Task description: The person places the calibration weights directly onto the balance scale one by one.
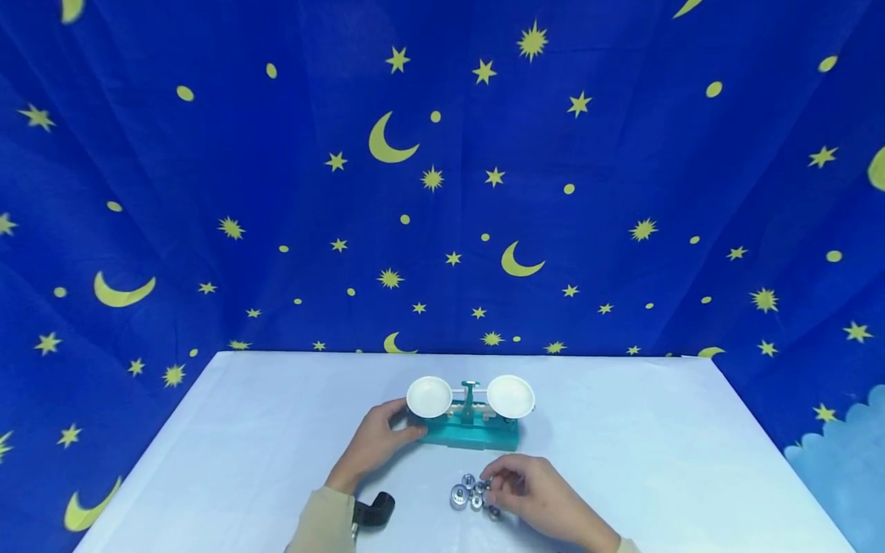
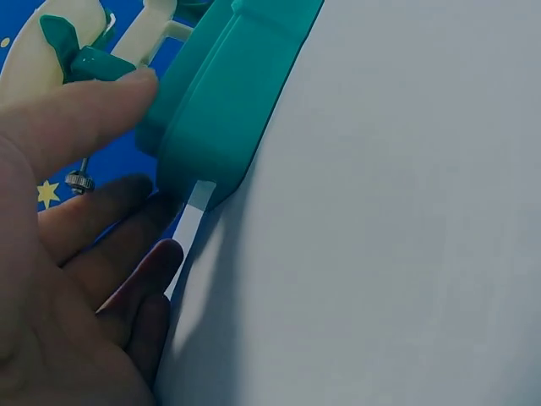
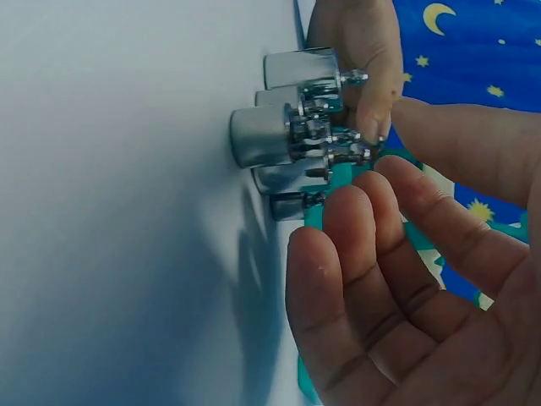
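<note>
A green balance scale [image 1: 470, 435] with two white pans stands mid-table. My left hand [image 1: 380, 438] is at its left end; in the left wrist view the thumb lies against the green base [image 2: 228, 110] and the loosely bent fingers are beside its end. Just in front of the scale, several shiny metal weights [image 1: 459, 496] with knobs stand close together. My right hand [image 1: 535, 491] reaches over them from the right. In the right wrist view its thumb and index tips stand apart near the knobs of the weights [image 3: 262, 135]; whether they touch one is unclear.
A white cloth [image 1: 622, 430] covers the table. Behind and at the sides hangs a blue curtain [image 1: 456, 292] with yellow moons and stars. A black strap-like object [image 1: 375, 510] is by the left wrist.
</note>
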Tool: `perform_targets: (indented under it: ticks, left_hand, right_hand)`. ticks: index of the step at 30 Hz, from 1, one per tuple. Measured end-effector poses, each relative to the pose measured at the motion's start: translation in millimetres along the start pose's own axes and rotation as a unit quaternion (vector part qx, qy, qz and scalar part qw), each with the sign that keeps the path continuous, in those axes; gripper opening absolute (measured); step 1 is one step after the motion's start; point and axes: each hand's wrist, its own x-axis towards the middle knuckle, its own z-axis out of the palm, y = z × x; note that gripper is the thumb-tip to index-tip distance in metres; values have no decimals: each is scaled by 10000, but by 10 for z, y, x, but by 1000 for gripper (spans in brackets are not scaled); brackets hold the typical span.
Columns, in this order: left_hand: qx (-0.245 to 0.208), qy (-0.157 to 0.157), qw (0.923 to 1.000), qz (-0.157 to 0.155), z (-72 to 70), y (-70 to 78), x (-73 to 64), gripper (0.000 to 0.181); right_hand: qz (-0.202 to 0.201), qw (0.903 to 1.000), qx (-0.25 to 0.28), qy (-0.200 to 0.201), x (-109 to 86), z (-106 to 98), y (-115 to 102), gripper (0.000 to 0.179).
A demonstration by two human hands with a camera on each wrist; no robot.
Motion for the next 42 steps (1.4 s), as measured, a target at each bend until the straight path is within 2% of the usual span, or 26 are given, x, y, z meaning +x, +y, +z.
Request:
perform_targets:
  ticks: [16,24,31,42]
  left_hand:
    - [170,-60,9998,-5,46,-34,8,53]
    - [196,-75,9997,79,37,-39,7,52]
    - [225,-109,9997,-1,35,-15,12,53]
    - [223,-99,9997,22,40,-45,25,52]
  right_hand:
    - [367,9992,-147,-73,29,45,102,12]
    - [282,9995,-117,-105,36,53,119,9]
    - [209,9997,-99,-32,36,46,129,6]
    - [333,9994,-56,45,40,58,130,9]
